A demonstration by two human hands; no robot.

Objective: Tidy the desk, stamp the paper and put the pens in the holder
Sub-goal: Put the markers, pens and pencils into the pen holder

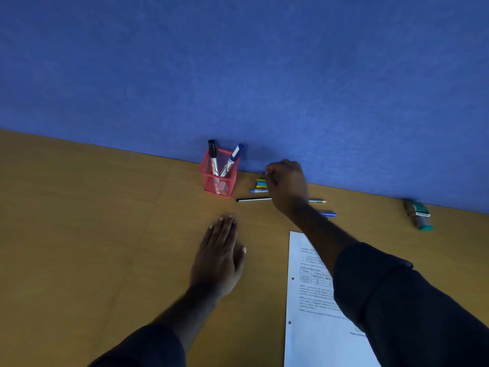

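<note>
Wooden bench (105, 234) against blue wall.
Left hand (219, 258) lies flat, fingers spread empty; right hand (287, 186) fingers curled beside holder (218, 176), grasp unclear.

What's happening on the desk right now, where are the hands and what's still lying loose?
The right hand is reaching to the back of the desk, fingers curled over small items beside the red mesh holder; whether it grips anything is unclear. The left hand rests flat on the wood. Two markers already stand in the holder. A pencil, a blue pen and a small blue marker still lie loose. The paper sits near the front, the stamp far right.
</note>
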